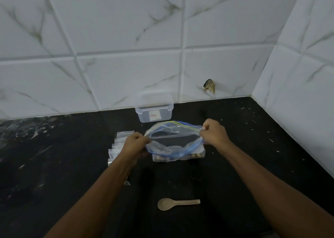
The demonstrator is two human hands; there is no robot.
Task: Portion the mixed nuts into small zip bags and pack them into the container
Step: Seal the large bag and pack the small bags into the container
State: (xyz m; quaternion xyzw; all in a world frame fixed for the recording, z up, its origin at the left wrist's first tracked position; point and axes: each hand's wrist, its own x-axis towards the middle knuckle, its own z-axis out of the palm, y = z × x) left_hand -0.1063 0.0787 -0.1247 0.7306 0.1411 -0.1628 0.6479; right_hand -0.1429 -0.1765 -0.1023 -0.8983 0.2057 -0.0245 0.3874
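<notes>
A large clear zip bag (174, 144) with a blue zip strip stands on the black counter, its mouth spread wide. Dark nuts show at its bottom edge. My left hand (134, 144) pinches the left end of the mouth, and my right hand (214, 132) pinches the right end. A stack of small clear zip bags (117, 145) lies just left of the big bag, partly hidden by my left forearm. A clear plastic container (153, 109) without a lid stands behind the bag, against the wall. A beige spoon (178, 203) lies nearer to me.
The black counter (63, 156) runs left and toward me, with white specks on its right part. Marble-look tiled walls close the back and the right side, meeting in a corner at the far right. A chipped hole (209, 86) marks the back wall.
</notes>
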